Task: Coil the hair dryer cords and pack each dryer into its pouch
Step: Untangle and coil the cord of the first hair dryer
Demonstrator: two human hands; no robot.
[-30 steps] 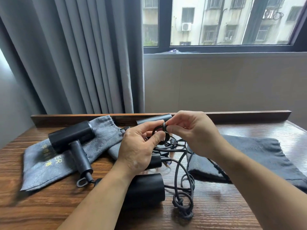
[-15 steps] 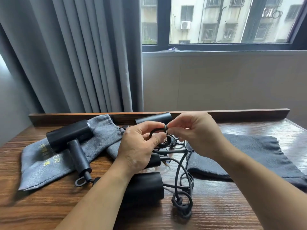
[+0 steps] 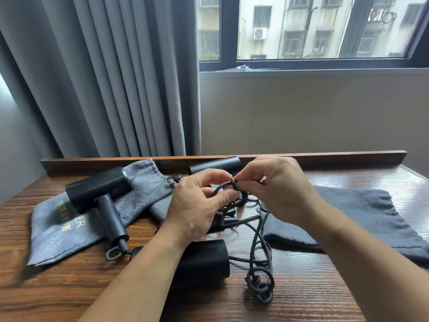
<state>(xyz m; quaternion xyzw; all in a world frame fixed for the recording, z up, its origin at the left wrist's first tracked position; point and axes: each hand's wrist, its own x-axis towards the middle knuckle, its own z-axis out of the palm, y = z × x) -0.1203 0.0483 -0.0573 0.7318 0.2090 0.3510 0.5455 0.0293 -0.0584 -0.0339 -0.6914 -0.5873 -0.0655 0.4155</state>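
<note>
- Two bare hands meet above the middle of the table (image 3: 325, 296), with both forearms reaching in from the near edge
- The left hand (image 3: 195, 205) is turned palm-down, its thumb and forefinger curled round a small loop of black cord (image 3: 234, 183) and its other fingers folded beneath
- The right hand (image 3: 281, 189) faces it from the right, pinching the top of the same loop between thumb and forefinger, so the two sets of fingertips almost touch
- From the loop the cord drops in loose tangled strands to the table between the forearms, ending in a knotted bunch near the front
- One hair dryer (image 3: 205, 259) lies partly hidden under the left forearm, its barrel just left of that bunch
- Another dryer (image 3: 97, 189) lies well left of the hands on a light grey pouch (image 3: 58, 235), handle pointing near
- A third black barrel (image 3: 216, 165) shows just beyond the hands, by the far ledge
- A dark pouch (image 3: 362, 212) lies flat on the right, partly behind the right forearm
</note>
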